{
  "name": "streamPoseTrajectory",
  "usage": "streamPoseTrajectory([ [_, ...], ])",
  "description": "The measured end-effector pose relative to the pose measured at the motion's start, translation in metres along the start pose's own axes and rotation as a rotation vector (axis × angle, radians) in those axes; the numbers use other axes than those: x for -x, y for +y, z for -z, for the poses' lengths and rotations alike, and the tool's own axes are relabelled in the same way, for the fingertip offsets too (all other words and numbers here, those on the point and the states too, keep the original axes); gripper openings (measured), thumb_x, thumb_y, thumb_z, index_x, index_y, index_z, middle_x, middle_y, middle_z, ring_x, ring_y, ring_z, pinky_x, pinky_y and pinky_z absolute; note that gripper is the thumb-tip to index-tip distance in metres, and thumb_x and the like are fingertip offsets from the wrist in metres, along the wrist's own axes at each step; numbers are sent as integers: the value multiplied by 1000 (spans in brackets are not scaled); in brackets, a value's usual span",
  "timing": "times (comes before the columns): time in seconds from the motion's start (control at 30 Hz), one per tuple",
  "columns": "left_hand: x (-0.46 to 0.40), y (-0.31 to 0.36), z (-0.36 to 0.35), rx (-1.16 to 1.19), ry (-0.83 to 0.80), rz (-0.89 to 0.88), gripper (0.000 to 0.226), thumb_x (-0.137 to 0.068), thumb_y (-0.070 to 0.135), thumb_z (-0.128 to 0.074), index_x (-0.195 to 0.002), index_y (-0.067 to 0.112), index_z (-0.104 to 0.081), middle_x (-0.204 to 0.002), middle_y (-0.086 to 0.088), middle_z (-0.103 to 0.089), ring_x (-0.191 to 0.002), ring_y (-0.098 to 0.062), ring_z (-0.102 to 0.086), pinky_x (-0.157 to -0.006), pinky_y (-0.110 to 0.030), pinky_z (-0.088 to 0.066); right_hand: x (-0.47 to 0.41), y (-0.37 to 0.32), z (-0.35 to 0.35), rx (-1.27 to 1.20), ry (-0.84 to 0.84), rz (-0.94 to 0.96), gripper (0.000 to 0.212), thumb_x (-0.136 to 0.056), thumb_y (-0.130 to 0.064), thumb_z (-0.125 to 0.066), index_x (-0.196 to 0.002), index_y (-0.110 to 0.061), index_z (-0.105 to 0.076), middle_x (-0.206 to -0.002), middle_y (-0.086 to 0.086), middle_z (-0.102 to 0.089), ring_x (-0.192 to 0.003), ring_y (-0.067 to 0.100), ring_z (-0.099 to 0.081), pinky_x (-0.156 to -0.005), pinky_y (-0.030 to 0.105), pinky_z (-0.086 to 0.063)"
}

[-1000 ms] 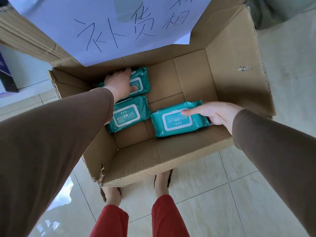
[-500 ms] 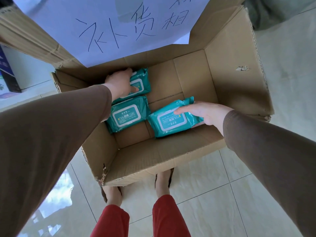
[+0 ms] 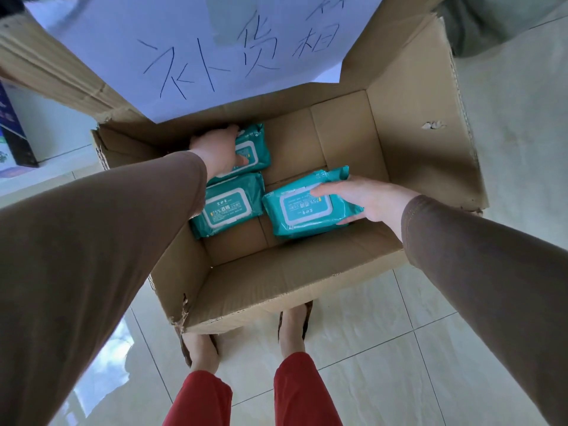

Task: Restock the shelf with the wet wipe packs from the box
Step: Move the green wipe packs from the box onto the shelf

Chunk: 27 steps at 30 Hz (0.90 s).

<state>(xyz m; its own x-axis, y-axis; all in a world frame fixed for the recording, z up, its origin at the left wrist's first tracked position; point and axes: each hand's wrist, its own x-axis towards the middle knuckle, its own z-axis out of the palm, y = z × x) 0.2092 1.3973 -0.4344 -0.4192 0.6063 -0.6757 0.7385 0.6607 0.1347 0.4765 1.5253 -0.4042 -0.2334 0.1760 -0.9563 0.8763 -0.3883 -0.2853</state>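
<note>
Cardboard box [image 3: 415, 149], fingers [image 3: 330, 190] atop wipe pack [image 3: 302, 210]

Your long brown sleeves [image 3: 92, 247] to the wrists, seam stitched at your right cuff [image 3: 408, 216], your red trousers [image 3: 304, 392], dark sandals [image 3: 307, 315].

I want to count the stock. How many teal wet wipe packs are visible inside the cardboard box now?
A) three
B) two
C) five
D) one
A: the left hand holds the far pack, the right hand the near-right pack, and a middle pack lies untouched.
</note>
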Motion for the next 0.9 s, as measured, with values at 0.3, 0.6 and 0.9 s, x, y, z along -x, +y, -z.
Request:
streamPoseTrajectory([
  [0.3, -2, -4, -2, 12, -17, -9, 70, -86, 51, -65, -143, 23, -35, -133, -8, -56, -119, -35, -54, -96, -49, -44, -1, -8, 2, -51, 55, 60, 35, -73, -44, -84, -103, -31, -72, -92, -7, -79, -85, 13, -76, -72, 35, -63],
  [0.6, 16, -2, -5, 39, 66, -41, 68, -89, 46, -63, -145, 20, -34, -141, -11, -50, -125, -35, -50, -95, -43, -43, 3, 3, -6, -126, 61, 53, 33, -77, -40, -83, -106, -28, -71, -90, -7, -79, -78, 11, -76, -60, 29, -60],
  [0.9, 14, -3, -5, 50, 102, -61, 67, -91, 43, -62, -145, 17, -33, -144, -13, -44, -127, -35, -46, -101, -46, -43, -1, 5, -9, -170, 79, 84, 37, -74, -41, -85, -104, -27, -69, -83, -10, -77, -72, 6, -74, -52, 24, -57],
])
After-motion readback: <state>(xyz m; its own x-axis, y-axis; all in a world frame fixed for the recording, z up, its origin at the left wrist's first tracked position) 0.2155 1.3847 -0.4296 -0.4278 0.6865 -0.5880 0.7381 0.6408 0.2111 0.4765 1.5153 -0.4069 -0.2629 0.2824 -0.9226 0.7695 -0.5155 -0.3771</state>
